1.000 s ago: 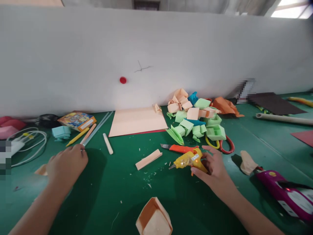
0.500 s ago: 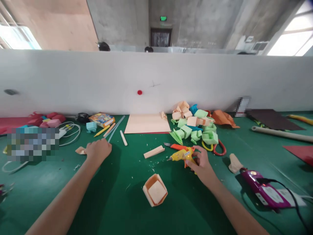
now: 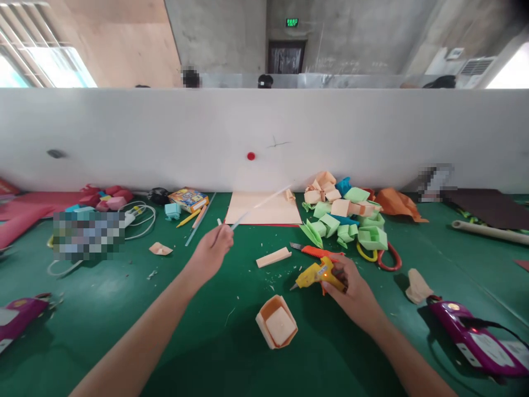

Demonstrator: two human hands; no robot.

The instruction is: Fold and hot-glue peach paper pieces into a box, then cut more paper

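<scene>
My left hand [image 3: 212, 252] is raised above the green table, pinching a long clear glue stick [image 3: 260, 204] that slants up to the right over a peach paper sheet [image 3: 264, 209]. My right hand [image 3: 351, 289] is wrapped round the handle of a yellow hot glue gun [image 3: 316, 272], nozzle pointing left, close to the table. A folded peach paper box [image 3: 276, 328] sits open in front of me between my arms. A peach folded strip [image 3: 273, 257] lies just beyond it.
A heap of folded green, peach and blue paper pieces [image 3: 345, 218] lies by the white partition [image 3: 165, 138]. An orange utility knife [image 3: 314, 251], scissors [image 3: 384, 258], a purple device [image 3: 475, 336] with cable, pencils and another glue stick [image 3: 198, 218], a small box [image 3: 188, 198] and cables [image 3: 136, 218] surround me.
My left hand has lifted a clear glue stick off the table at the left and carried it right and up. The right hand has stayed on the glue gun. The camera tilted up.
</scene>
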